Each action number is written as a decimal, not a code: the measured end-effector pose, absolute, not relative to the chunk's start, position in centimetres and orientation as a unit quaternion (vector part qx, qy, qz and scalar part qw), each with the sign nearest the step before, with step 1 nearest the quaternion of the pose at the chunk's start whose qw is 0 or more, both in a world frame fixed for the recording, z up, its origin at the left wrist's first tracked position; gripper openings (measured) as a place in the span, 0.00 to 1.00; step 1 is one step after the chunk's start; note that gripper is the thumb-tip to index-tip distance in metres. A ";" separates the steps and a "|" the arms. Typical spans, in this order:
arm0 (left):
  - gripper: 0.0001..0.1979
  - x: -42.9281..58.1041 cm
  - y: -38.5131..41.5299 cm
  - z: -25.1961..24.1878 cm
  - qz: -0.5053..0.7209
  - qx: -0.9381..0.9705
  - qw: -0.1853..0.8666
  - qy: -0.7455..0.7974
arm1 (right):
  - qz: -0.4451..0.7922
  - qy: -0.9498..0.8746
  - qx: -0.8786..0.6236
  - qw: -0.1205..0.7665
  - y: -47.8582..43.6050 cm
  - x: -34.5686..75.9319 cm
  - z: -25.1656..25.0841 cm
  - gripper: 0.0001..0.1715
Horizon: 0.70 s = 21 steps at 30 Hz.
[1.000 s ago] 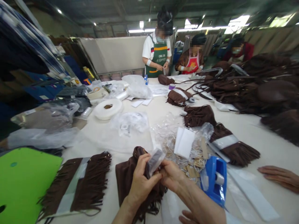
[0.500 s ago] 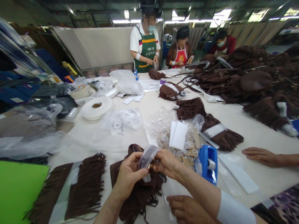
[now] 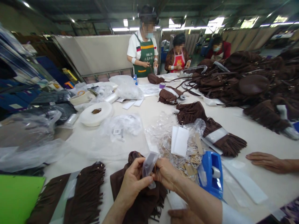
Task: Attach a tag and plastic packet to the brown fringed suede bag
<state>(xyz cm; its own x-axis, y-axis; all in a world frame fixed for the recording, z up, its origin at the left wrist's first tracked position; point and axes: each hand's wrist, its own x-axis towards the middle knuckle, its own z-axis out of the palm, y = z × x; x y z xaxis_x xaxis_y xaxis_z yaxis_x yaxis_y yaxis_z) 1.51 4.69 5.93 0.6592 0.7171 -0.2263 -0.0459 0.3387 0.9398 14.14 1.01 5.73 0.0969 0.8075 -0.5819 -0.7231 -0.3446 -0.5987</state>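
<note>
My left hand [image 3: 134,179] pinches a cloudy strip of plastic film [image 3: 149,164] between thumb and fingers. Close against it, my right hand [image 3: 167,174] has its fingertips pressed together at the strip's edge. A small brownish or gold piece shows there, but the fingers cover most of it. Both hands are above a dark brown fringed bag [image 3: 119,179] lying on the table. To the left lies another brown fringed piece [image 3: 87,189] with a pale wrap band [image 3: 64,196] across it.
Right of my hands stands a blue tape dispenser [image 3: 218,174], beside white cards [image 3: 179,140] and tangled cords. Other people's hands rest at the right [image 3: 268,161] and below my right forearm [image 3: 184,216]. A white roll [image 3: 95,113] and piled brown bags [image 3: 252,84] lie farther back.
The view has shifted slightly. My hands stay together at the plastic strip, and the gold fitting is more covered now. The other person's hand below my forearm is lower in view.
</note>
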 end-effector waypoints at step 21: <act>0.20 1.0 2.5 3.2 0.286 0.461 0.717 0.437 | 0.632 -0.007 -0.502 0.590 -0.3 10.1 4.3 0.13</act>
<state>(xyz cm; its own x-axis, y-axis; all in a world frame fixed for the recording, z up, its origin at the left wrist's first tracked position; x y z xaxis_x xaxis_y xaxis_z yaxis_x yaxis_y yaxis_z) 0.97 2.48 3.24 0.4540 0.8137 -0.3629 -0.0076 0.4108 0.9117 10.12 -0.31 4.32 0.2003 0.7525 -0.6274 -0.7389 -0.3044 -0.6011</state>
